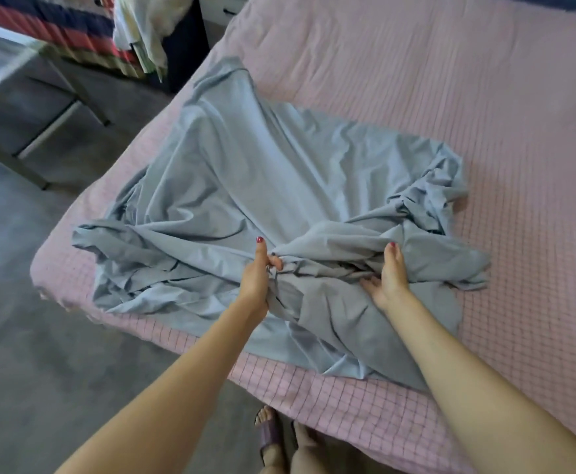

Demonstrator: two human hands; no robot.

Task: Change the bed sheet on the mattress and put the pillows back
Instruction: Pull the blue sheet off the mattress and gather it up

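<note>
Fingers (274, 261) of my left hand (255, 282) pinch the crumpled blue sheet (245, 172); my right hand (390, 278) seemingly gathers another fold, ready to spread it over the pink bed (450, 97).

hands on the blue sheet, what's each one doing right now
Left hand: closed, its grip bunching a fold of the blue sheet.
Right hand: closed on the same blue sheet, thumb up and fingers curled into the cloth.
</note>
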